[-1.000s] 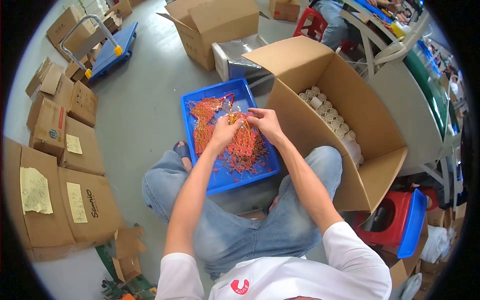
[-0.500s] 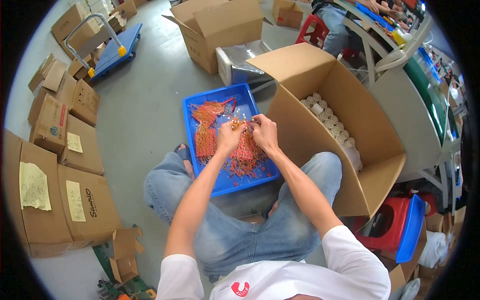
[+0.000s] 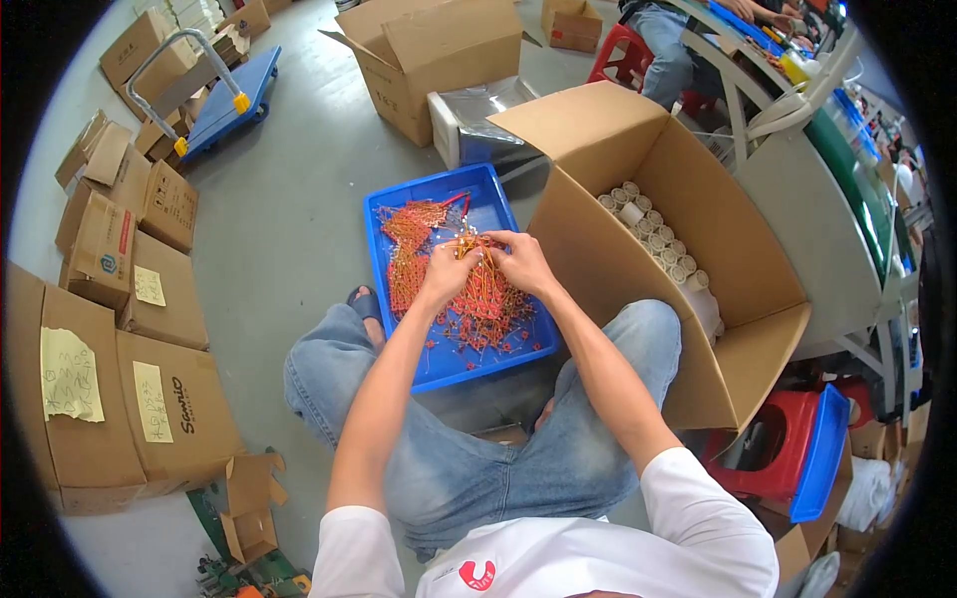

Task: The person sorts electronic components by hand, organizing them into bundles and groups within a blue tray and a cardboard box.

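Note:
Both hands are over a shallow blue tray (image 3: 439,379) on the floor between my legs. A bunch of thin gold cords with red pieces (image 3: 485,291) hangs from my fingers. My left hand (image 3: 449,271) is closed in a pinch on the cords' upper ends. My right hand (image 3: 520,263) is closed on the same ends just beside it, fingertips nearly touching the left's. More red pieces on gold cords (image 3: 407,239) lie in the tray's left side in layered rows, and small loose ones are strewn over its near part. The exact shape of the red pieces is too small to tell.
To the right stands a large open carton (image 3: 588,269) holding several white rolls (image 3: 658,239). Another open carton (image 3: 439,50) is beyond the tray. Closed cartons (image 3: 169,289) line the left side, with a blue trolley (image 3: 234,100) farther off. A red stool (image 3: 768,448) is at the right.
My right hand has come slightly left and down, closer to my left hand. The left hand has shifted a little left, and the cords hang between both.

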The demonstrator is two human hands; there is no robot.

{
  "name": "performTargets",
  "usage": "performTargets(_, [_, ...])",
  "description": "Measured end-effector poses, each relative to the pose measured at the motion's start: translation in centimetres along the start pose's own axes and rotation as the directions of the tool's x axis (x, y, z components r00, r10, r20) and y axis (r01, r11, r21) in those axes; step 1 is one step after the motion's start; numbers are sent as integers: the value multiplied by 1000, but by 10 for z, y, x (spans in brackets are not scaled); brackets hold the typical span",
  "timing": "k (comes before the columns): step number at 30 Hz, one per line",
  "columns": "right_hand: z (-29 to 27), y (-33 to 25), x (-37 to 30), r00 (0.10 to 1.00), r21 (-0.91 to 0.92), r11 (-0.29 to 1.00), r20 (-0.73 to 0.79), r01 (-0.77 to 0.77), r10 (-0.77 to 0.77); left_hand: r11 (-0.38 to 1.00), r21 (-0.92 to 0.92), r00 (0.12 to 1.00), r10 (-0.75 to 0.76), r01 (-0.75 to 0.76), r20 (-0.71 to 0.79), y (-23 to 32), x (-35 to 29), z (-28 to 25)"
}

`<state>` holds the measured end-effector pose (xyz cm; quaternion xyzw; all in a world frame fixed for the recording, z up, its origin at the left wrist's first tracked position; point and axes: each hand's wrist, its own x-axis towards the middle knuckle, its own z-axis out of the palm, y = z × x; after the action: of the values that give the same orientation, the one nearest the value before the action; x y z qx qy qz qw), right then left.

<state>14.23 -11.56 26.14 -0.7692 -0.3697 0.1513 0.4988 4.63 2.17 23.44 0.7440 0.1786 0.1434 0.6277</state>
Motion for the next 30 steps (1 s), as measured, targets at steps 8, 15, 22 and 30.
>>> performTargets(8, [-6, -13, -3, 978, -177, 970, -90, 169, -187, 995, 85, 998, 49, -51, 28, -5, 2, -5])
performTargets(15, [6, -1, -4, 992, -134, 988, -87, 75, -87, 888, 460, 980, 77, 16, -182, 15, -13, 13])
performTargets(22, [13, -3, -7, 975, -219, 975, -220, -42, -7, 884, 459, 970, 31, 86, -241, 21, -15, 19])
performTargets(30, [15, 17, -8, 964, -386, 915, -175, 121, -201, 946, 314, 977, -17, 84, -211, -5, -1, 4])
